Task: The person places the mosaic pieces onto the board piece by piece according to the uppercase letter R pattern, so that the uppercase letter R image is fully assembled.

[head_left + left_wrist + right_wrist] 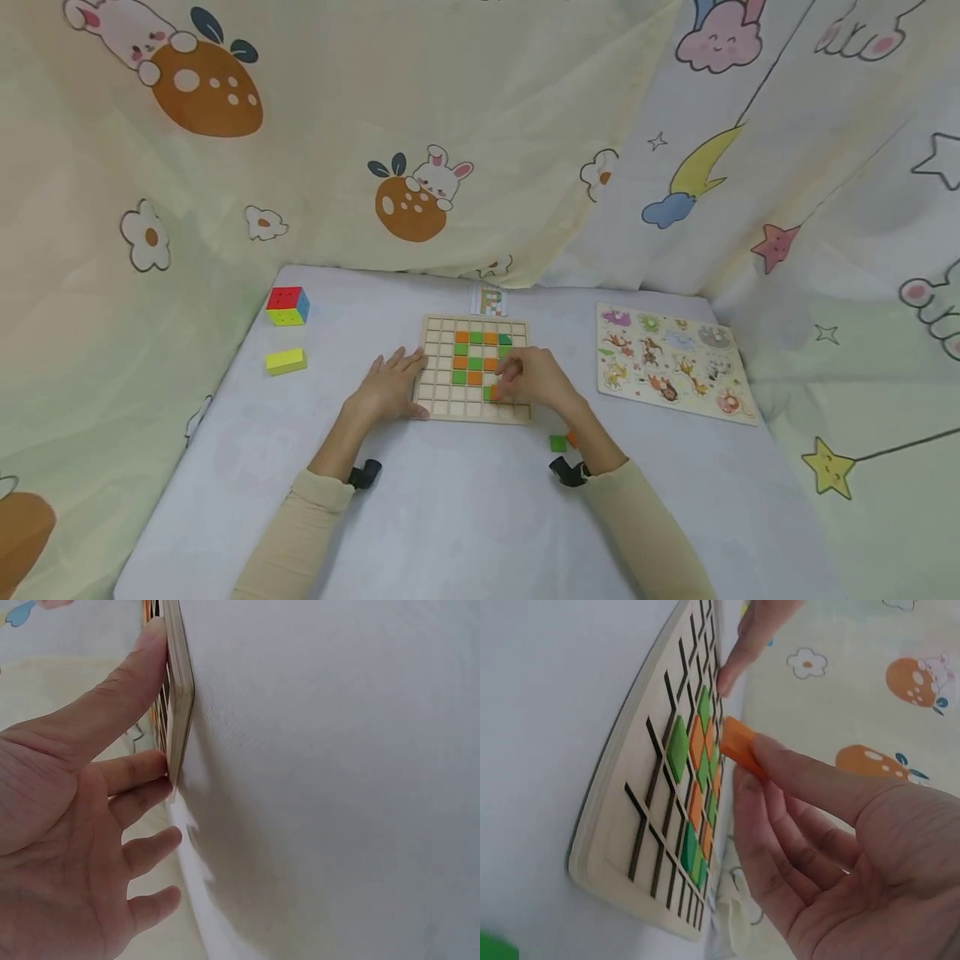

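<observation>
A wooden grid board (442, 400) lies on the white table, with green and orange square tiles set in some of its cells. My left hand (388, 387) rests against the board's left edge, fingers spread; in the left wrist view the thumb (120, 690) and two fingertips touch the rim. Over the right part of the board, my right hand (536, 379) pinches an orange tile (740, 746) between thumb and fingers, lifted off the grid. One green tile (678, 748) sits nearer the board's front than the others.
A loose green tile (558, 443) and an orange tile (572, 438) lie by my right wrist. Behind the board is a small pattern card (491, 302). An animal puzzle board (675, 362) lies right; a puzzle cube (287, 306) and yellow block (286, 362) stand left.
</observation>
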Demonstrator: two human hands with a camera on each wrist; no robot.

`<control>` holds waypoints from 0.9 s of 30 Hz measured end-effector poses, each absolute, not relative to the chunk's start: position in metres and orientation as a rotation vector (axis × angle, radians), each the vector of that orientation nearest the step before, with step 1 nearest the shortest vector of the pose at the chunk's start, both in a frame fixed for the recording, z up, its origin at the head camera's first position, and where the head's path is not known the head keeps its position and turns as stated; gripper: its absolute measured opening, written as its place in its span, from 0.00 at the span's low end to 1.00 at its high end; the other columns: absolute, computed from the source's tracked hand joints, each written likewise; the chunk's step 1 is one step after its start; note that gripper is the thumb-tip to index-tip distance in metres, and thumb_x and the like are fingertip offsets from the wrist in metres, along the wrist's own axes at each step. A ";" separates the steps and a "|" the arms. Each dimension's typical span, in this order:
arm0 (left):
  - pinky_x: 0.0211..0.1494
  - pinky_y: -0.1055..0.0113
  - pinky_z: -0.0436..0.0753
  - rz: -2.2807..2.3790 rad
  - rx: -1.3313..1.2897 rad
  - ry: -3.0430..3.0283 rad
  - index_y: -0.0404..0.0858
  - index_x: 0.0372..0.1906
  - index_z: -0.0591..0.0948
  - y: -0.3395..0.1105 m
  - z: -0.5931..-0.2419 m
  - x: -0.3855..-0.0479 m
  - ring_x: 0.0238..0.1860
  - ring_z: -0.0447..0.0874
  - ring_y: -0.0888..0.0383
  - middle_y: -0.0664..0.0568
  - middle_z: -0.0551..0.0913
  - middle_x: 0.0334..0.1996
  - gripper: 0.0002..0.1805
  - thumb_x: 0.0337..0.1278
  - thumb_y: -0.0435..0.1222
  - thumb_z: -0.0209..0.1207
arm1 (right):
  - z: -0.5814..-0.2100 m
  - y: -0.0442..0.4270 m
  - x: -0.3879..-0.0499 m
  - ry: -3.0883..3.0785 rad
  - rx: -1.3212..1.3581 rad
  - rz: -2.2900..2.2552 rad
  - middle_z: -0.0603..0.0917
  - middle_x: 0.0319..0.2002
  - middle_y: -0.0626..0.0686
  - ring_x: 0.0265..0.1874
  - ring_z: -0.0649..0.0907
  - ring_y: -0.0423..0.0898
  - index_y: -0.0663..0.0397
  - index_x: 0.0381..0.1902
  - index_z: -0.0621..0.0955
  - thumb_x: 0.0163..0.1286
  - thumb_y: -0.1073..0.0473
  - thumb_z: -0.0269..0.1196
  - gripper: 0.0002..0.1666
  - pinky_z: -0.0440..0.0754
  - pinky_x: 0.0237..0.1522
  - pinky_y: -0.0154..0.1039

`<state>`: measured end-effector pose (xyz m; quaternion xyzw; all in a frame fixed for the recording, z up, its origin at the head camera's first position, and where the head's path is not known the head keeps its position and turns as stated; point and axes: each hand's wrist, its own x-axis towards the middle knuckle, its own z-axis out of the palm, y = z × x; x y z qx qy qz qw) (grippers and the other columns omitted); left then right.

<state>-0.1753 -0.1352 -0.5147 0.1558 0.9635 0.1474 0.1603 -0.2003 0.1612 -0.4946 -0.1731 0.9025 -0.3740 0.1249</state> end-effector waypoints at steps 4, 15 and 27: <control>0.82 0.34 0.43 0.428 0.453 2.744 0.36 0.82 0.59 -0.134 -0.514 -0.175 0.84 0.43 0.38 0.45 0.52 0.84 0.60 0.49 0.53 0.77 | -0.501 0.148 -0.207 2.628 -0.545 -1.141 0.86 0.28 0.46 0.28 0.85 0.42 0.59 0.40 0.88 0.56 0.64 0.81 0.15 0.84 0.34 0.38; 0.82 0.34 0.43 0.429 0.449 2.734 0.36 0.83 0.58 -0.136 -0.514 -0.176 0.84 0.42 0.38 0.45 0.51 0.84 0.60 0.50 0.53 0.77 | -0.514 0.111 -0.215 2.610 -0.661 -1.165 0.87 0.31 0.47 0.29 0.85 0.40 0.59 0.40 0.87 0.59 0.63 0.80 0.13 0.86 0.35 0.34; 0.82 0.35 0.41 0.446 0.454 2.733 0.37 0.83 0.57 -0.139 -0.516 -0.177 0.84 0.41 0.39 0.46 0.51 0.84 0.61 0.50 0.55 0.76 | -0.519 0.092 -0.209 2.731 -0.688 -0.950 0.85 0.27 0.42 0.28 0.83 0.38 0.51 0.35 0.87 0.59 0.66 0.79 0.10 0.84 0.33 0.32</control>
